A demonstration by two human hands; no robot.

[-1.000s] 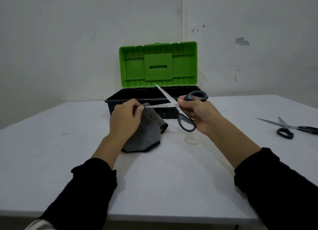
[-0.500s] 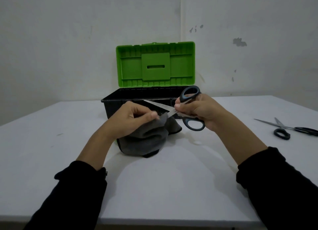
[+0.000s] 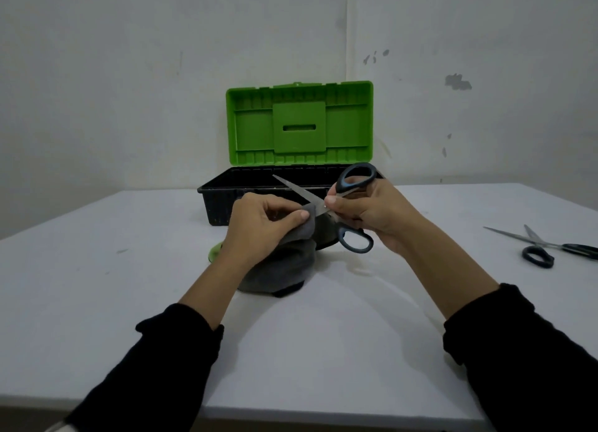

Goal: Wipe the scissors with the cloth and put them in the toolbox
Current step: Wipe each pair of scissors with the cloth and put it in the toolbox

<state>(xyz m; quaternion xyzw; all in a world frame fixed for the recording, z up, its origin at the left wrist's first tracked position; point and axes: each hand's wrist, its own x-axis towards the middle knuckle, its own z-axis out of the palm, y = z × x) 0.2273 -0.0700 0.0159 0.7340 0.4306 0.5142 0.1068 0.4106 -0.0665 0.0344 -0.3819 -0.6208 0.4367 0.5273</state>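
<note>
We see the right hand (image 3: 372, 215) grasping the open scissors (image 3: 326, 205) just before the toolbox (image 3: 220, 202) front rim, the left hand (image 3: 259, 228) pinching the cloth (image 3: 284, 263) onto one blade.

toolbox (image 3: 223, 202) behind cloth (image 3: 284, 270), spare scissors (image 3: 547, 249) far right

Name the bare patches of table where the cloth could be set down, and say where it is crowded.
Free: the table left of the left hand; the near strip between the sleeves; the stretch between the right hand and the spare scissors. Crowded: before the toolbox, where cloth and held scissors meet.
</note>
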